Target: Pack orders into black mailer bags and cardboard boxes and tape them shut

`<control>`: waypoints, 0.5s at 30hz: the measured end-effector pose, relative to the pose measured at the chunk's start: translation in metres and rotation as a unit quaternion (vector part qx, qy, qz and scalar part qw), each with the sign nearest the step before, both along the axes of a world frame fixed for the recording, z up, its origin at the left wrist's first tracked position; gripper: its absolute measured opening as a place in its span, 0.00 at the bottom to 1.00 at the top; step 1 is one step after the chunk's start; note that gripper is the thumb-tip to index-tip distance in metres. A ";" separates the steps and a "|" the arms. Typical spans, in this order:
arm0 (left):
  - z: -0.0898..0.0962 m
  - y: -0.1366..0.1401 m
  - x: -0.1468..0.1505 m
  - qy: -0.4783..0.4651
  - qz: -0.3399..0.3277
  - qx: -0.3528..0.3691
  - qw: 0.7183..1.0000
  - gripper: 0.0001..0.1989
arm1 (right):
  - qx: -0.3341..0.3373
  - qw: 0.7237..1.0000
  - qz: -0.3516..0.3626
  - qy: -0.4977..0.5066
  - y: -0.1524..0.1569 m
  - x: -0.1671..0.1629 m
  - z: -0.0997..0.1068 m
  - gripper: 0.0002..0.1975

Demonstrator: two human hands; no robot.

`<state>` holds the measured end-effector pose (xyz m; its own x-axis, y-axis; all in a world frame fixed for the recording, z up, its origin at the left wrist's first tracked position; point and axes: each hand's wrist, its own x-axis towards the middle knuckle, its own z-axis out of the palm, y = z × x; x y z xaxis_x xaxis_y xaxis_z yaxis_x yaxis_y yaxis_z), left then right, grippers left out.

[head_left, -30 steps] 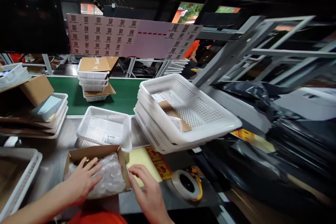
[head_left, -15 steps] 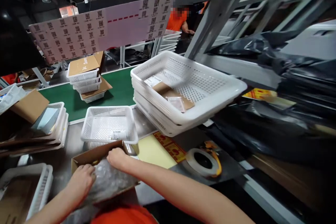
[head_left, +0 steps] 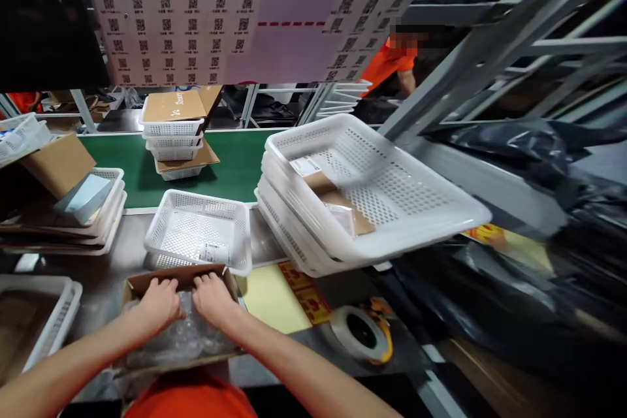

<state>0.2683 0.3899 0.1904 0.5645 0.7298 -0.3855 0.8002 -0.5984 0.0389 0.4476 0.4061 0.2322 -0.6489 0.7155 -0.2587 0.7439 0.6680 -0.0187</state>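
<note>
- The left hand (head_left: 159, 305) lies palm down inside an open cardboard box (head_left: 147, 284), fingers spread flat on a sheet of clear bubble wrap (head_left: 183, 343) — it presses on the wrap and closes around nothing.
- The right hand (head_left: 213, 298) rests just beside it, also flat on the bubble wrap, its fingertips touching the box's far wall; it too holds nothing in a closed grip.
- The box sits on the grey worktable (head_left: 105, 274) directly in front of the person, the wrap filling its inside; what lies under the wrap cannot be made out.
- Just behind the box stands a small white perforated basket (head_left: 198, 232) with a slip of paper in it.
- To the right, a stack of larger white baskets (head_left: 362, 202) tilts toward the person — the top one holds a brown flat piece and a clear packet.
- A roll of tape (head_left: 360, 333) lies on the table right of the box, near a yellow sheet (head_left: 272, 300).
- Beyond runs a green conveyor belt (head_left: 235, 166) carrying a further stack of baskets with cardboard (head_left: 174, 134).
- A person in an orange shirt (head_left: 386, 65) stands far behind.
</note>
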 end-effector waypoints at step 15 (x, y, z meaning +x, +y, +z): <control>0.002 -0.025 0.008 -0.016 0.003 -0.113 0.993 0.39 | -0.239 0.918 -0.298 0.106 -0.100 0.016 0.023 0.71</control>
<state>0.2761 0.3650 0.1927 0.5758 0.6295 -0.5217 0.7995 -0.5670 0.1983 0.4632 0.3056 0.2555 -0.2506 0.7974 -0.5490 0.9206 0.0207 -0.3900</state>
